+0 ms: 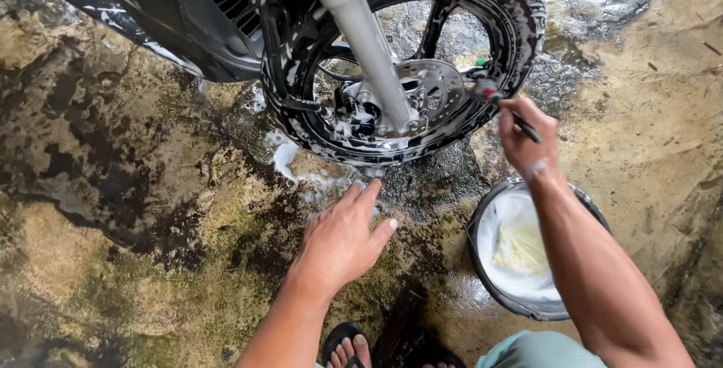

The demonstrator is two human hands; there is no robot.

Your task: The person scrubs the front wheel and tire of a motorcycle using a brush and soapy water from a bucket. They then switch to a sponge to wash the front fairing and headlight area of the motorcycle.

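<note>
Right hand (527, 136) clenched round one small brush (503, 104), dark handle sticking out past the knuckles, head end red and grey, pressed against the inner rim of the wheel (422, 59). Left hand (343, 241) released, fingers spread, palm down, hovering low over the wet ground (135, 210); whether it touches, cannot tell. One wheel in view, black, soaped all over, standing upright just ahead of the brush tip. One brake disc (437, 85) at the hub, just left of the brush head, drilled with holes. One silver fork leg (365, 40) runs down across the wheel to the axle, further left of the grip. One bucket (489, 277) below the right wrist, dark rim, white foam inside with a yellowish lump in it; the right forearm crosses over it. Suds (290, 158) pooled on the ground between wheel and left hand. Two feet in dark sandals (348, 347) at the bottom edge, beneath the left forearm.
</note>
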